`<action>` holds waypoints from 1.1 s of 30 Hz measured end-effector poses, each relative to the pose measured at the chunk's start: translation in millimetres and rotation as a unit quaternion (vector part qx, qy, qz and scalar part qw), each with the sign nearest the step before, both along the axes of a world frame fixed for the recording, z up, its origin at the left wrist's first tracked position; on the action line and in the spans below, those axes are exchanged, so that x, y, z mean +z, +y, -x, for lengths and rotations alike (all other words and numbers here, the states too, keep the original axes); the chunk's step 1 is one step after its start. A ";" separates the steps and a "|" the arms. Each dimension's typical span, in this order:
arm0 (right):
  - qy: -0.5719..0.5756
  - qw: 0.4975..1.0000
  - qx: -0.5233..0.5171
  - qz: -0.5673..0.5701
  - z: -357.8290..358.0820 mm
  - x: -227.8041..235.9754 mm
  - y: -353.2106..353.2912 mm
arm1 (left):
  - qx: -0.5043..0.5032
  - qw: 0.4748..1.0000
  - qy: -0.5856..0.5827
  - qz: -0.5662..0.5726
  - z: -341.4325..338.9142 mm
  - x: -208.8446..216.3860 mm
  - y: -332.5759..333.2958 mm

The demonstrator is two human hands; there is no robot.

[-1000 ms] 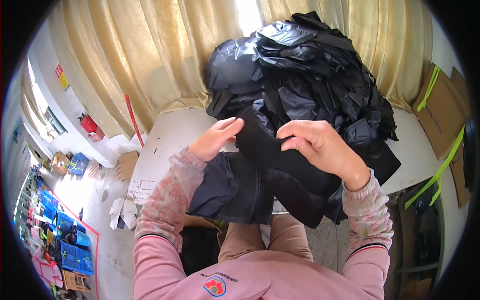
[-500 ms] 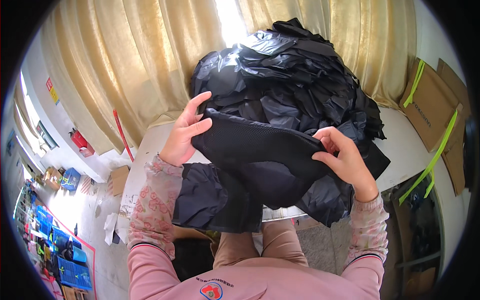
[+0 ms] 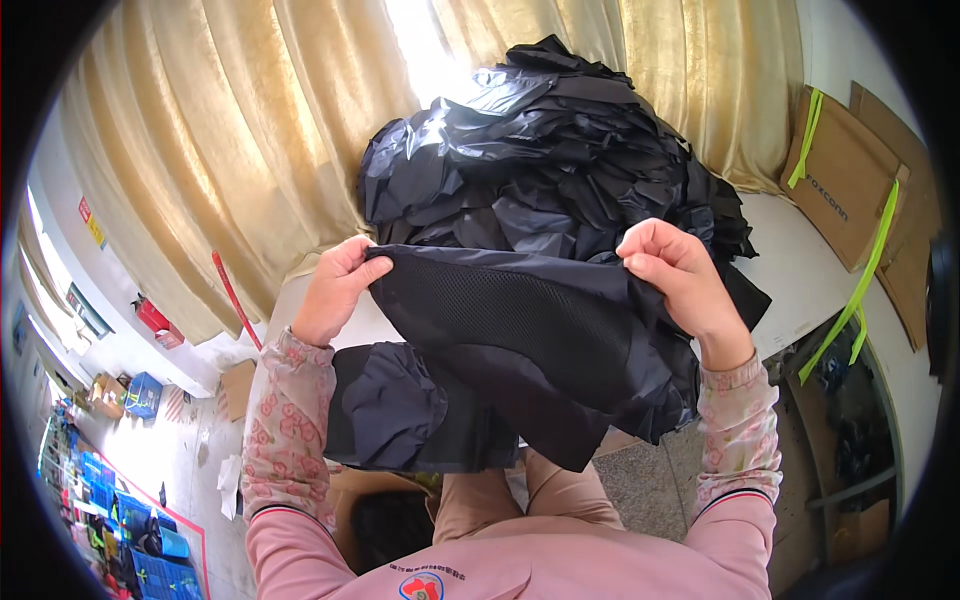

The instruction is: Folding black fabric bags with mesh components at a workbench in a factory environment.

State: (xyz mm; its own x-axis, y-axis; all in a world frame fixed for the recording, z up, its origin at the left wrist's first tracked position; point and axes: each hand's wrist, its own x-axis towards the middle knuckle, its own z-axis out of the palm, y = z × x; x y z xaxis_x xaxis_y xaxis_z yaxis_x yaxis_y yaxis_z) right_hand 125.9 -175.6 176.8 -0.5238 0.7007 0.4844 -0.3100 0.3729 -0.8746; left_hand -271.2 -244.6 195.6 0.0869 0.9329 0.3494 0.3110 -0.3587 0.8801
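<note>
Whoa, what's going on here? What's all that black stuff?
A person is holding up a black mesh piece by its top edge, the left hand pinching one end and the right hand near the other. More dark pieces lie below it at the near side of the white table. Behind it is a big heap of black pieces.
</note>
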 end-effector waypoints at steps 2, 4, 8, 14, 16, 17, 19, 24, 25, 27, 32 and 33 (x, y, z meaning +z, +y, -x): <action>-0.083 0.970 -0.219 -0.065 4.0 -6.7 2.5 | 0.030 0.998 -0.051 -0.017 -0.1 1.2 -4.0; -0.094 0.918 -0.341 -0.178 4.7 -30.0 9.0 | 0.032 0.997 -0.052 -0.047 -2.8 1.9 -2.1; -0.034 0.970 -0.223 0.094 11.1 -80.7 1.9 | 0.049 0.994 -0.046 -0.090 -6.9 3.2 -4.0; 0.021 0.961 -0.052 0.270 81.4 -124.6 26.1 | 0.044 0.993 -0.026 -0.103 -4.5 8.0 -14.5; 0.046 0.951 -0.025 0.305 103.0 -121.5 43.3 | 0.039 0.993 -0.024 -0.105 -5.9 7.8 -19.4; 0.069 0.938 0.005 0.341 115.7 -119.8 52.8 | 0.036 0.993 -0.024 -0.106 -3.6 8.6 -23.6; 0.085 0.933 0.061 0.344 129.0 -119.3 69.8 | 0.030 0.993 -0.026 -0.111 -0.9 8.9 -28.7; 0.209 0.962 -0.021 0.176 142.1 -84.1 85.3 | 0.139 0.982 0.024 -0.123 20.7 11.0 -39.3; 0.258 0.956 0.010 0.139 132.7 -69.5 82.8 | 0.157 0.978 0.041 -0.131 37.2 8.5 -38.5; 0.254 0.965 0.015 0.068 111.8 -24.7 55.9 | 0.176 0.978 0.027 -0.106 43.8 5.0 -40.1; 0.076 0.995 -0.041 -0.040 100.9 14.9 28.8 | 0.247 0.951 0.077 -0.170 62.8 -1.8 -35.7; 0.029 0.996 -0.063 -0.053 99.2 13.5 30.6 | 0.240 0.935 0.113 -0.237 68.7 -2.1 -32.3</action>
State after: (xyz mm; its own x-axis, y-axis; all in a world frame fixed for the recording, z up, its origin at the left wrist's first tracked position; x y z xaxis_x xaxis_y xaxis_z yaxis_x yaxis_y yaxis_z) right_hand 26.7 -145.0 190.3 -0.4041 0.7028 0.5855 -0.3030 0.5012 -0.8106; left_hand -339.9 -276.9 193.5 -0.1798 0.6284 0.7568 0.6956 -0.4628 0.5495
